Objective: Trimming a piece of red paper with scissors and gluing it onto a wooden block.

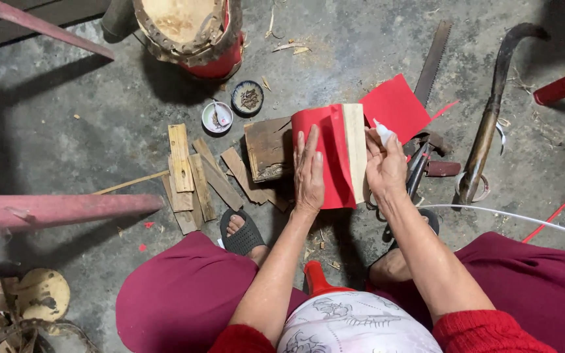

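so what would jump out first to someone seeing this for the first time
The bright red sheet at centre, curled over a pale wooden strip, with the left hand flat on it. The right hand beside it holds a small white bottle. More red paper and a saw blade lie just beyond.

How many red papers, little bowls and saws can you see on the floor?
Red papers: 2 — one under the left hand at, one loose at
Little bowls: 2
Saws: 1
Total: 5
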